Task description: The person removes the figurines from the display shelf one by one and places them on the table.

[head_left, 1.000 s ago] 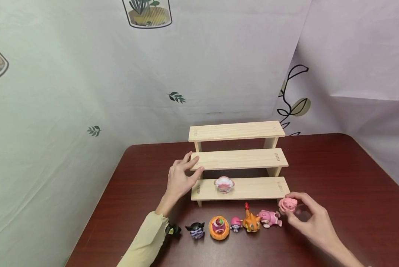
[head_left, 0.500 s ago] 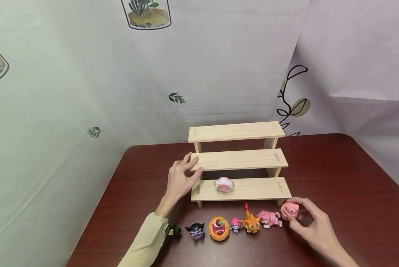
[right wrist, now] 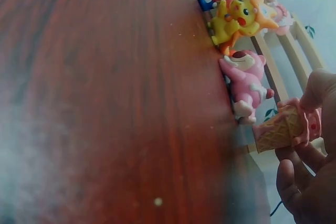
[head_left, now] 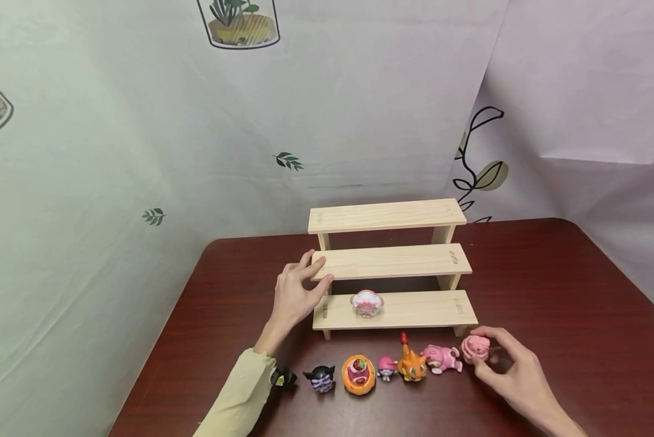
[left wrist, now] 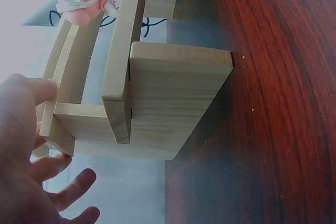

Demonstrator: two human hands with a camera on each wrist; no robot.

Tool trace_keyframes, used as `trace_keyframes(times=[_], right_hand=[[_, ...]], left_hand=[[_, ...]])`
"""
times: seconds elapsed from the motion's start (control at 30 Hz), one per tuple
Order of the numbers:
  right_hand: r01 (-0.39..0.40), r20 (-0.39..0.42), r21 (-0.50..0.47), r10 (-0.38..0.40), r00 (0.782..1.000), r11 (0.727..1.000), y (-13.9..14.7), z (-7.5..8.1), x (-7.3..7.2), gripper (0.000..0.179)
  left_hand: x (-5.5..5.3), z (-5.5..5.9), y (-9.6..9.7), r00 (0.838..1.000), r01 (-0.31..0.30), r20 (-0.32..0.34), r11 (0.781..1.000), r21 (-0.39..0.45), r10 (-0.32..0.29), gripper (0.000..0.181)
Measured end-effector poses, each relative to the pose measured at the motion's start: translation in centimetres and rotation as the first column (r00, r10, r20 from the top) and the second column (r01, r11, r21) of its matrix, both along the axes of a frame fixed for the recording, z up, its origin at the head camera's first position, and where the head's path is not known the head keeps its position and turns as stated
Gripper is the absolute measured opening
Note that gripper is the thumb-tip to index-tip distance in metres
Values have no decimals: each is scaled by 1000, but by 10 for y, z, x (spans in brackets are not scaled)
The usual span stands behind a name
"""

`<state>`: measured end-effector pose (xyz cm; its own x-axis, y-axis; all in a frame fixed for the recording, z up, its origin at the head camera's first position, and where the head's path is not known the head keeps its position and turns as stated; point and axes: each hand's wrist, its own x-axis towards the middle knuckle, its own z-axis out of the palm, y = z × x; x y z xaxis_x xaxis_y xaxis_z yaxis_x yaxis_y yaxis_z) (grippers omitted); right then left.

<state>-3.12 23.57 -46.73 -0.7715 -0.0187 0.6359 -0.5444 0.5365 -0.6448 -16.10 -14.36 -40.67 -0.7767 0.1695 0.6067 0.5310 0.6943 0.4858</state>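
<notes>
On the dark red table, at about 5 o'clock from the wooden steps, the right hand pinches a little pink ice cream toy between thumb and fingers. In the right wrist view the toy shows a waffle cone at the bottom, with the fingertips curled round it. It is low, right at the table top, but I cannot tell if it touches the wood. Just beside it, at 9 o'clock, a pink bear toy lies on its side. Then comes a row going toward 9 o'clock: an orange cat toy, a tiny pink toy, a round orange toy and a black toy (one more dark one peeks out by the yellow sleeve).

The left hand rests with straight fingers on the left end of the middle step, holding nothing. A pink and white toy stands on the lowest step, at 3 o'clock from that hand.
</notes>
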Motion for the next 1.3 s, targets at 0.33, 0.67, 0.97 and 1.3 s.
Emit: trace_keyframes(times=[0.33,0.67,0.97,1.3], right_hand=[[-8,21,16,8,1000,1000,1,-5,-1,58],[1,51,35,-3,999,999,2,-3,0,57],[8,135,55,-16,991,998,0,-1,4,55],[10,133,75,-20,991,997,0,0,4,53]], left_hand=[[0,0,0,1000,-1,1,1000,-3,1,42],[0,0,0,1000,-6,28,1000,0,6,42],[0,-2,0,1000,-3,5,1000,-1,3,43],[0,0,0,1000,-10,11,1000,-3,10,43]])
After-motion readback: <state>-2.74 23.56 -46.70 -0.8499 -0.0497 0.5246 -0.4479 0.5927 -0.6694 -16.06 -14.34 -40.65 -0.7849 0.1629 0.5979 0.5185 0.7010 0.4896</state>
